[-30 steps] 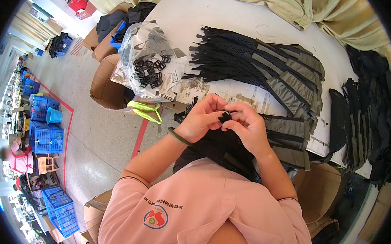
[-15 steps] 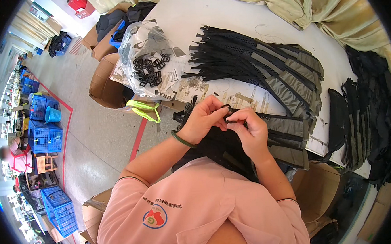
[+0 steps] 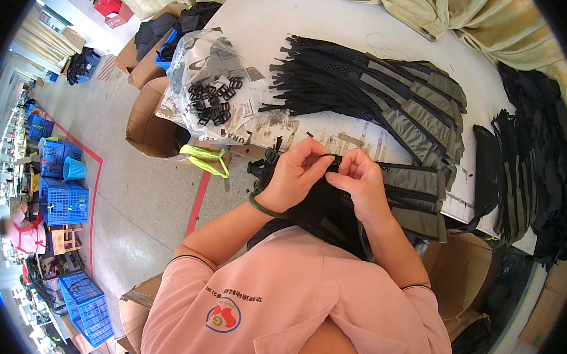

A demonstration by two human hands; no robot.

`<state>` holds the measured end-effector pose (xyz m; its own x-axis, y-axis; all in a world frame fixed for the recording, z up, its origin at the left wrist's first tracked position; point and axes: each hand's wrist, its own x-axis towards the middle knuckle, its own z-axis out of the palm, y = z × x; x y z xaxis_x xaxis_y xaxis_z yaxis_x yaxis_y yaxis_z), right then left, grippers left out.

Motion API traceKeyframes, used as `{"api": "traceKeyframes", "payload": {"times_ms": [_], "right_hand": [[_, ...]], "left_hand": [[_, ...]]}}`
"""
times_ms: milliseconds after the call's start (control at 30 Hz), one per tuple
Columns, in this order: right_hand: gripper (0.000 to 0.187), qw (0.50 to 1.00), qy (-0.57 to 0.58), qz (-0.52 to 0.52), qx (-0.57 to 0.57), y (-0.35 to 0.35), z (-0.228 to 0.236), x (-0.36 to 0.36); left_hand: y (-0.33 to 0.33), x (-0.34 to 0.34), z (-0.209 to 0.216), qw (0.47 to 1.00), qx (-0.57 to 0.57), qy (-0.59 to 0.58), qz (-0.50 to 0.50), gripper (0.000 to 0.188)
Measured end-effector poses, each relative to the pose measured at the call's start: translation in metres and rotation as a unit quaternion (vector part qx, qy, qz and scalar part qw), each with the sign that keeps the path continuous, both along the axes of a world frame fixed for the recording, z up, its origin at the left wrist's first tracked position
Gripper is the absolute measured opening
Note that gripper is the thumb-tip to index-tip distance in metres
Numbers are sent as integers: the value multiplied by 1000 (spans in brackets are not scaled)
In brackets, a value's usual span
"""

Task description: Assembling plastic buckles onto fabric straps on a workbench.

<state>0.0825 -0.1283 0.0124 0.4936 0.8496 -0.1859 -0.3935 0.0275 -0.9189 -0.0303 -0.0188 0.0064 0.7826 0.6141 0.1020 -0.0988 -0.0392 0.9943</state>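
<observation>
Just above the near edge of the table, my left hand (image 3: 298,176) and my right hand (image 3: 363,186) meet with fingertips closed in a pinch. Between them is a small black strap end (image 3: 335,163); whether a buckle is on it I cannot tell, as the fingers cover it. Black fabric (image 3: 337,203) hangs below my hands against my body. Left of my left hand, a black buckle (image 3: 257,167) on webbing sticks out. Beyond lies a clear plastic bag (image 3: 192,66) with several loose black slider buckles (image 3: 217,103) on it. Fanned-out black and grey strap panels (image 3: 383,106) cover the table's middle.
More black pieces (image 3: 536,161) hang over the table's right end. An open cardboard box (image 3: 147,123) stands at the table's left, with a yellow-green strap (image 3: 206,159) beside it. Blue crates (image 3: 64,200) and a person in pink (image 3: 27,231) are far left across the floor.
My right hand has turned slightly and both hands' fingertips have come closer around the strap end. The black buckle left of my left hand shows more. The view has shifted slightly.
</observation>
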Motion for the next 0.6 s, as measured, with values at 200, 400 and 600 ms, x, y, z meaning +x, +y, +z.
{"api": "traceKeyframes", "payload": {"times_ms": [200, 400, 600], "right_hand": [[26, 999, 31, -37, 19, -4, -1, -3], [17, 989, 134, -62, 29, -4, 14, -5], [16, 997, -5, 67, -40, -9, 17, 17]], "left_hand": [[4, -4, -3, 998, 28, -35, -53, 13], [1, -6, -5, 986, -61, -88, -130, 20], [11, -10, -1, 967, 208, -55, -140, 23]]}}
